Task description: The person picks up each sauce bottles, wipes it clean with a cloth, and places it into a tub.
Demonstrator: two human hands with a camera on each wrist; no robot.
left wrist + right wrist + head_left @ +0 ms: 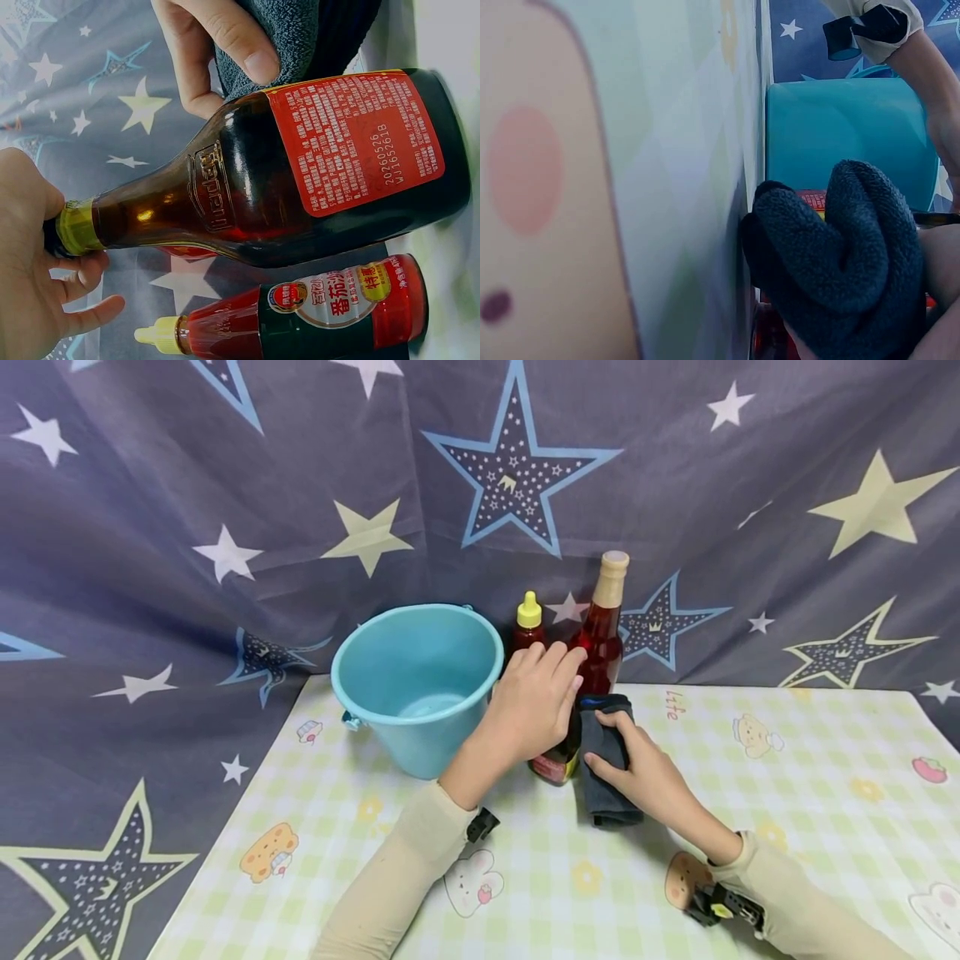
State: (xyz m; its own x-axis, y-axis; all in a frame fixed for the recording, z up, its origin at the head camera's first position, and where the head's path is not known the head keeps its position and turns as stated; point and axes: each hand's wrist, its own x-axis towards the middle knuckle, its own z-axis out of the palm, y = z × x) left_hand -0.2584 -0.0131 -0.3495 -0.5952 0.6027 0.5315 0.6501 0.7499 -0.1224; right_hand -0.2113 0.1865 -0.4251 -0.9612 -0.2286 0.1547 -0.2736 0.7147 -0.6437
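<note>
My left hand (534, 697) grips the top of a dark brown sauce bottle (247, 172) around its yellow-banded neck. In the head view most of that bottle is hidden behind the hand; its lower label shows just above the tablecloth. Beside it, on the right, my right hand (651, 768) holds a folded dark grey towel (606, 760), thumb and fingers spread across its side. The towel (289, 37) overlaps the bottle's side in the left wrist view. Behind stand a ketchup bottle (322, 307) with a yellow nozzle cap and a tall red glass bottle (600, 643).
A light blue bucket (420, 739) stands to the left of the bottles, close to my left forearm. The table wears a green checked cloth (750, 827) with cartoon prints. A dark curtain (675, 485) with stars hangs right behind the table.
</note>
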